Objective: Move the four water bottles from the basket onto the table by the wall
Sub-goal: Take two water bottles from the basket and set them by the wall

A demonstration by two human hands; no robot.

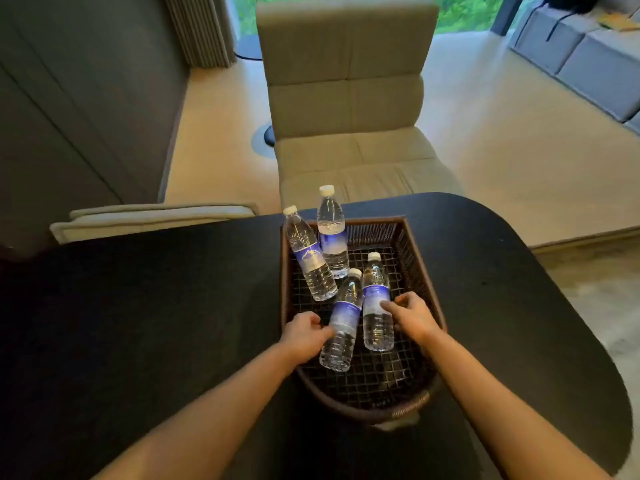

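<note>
Water bottles, four, all upright in the wicker basket [412, 271] on the black table [173, 306]. Left hand [304, 336] fingers curled against the near-left bottle [341, 327], touching. Right hand [410, 318] half-spread, fingertips on the near-right bottle [376, 306]. Two far bottles [311, 261], [332, 237] stand beyond both hands, untouched.

labels: four water bottles [376, 306] | blue-white, mountain graphic | text: too blurred to read
</note>
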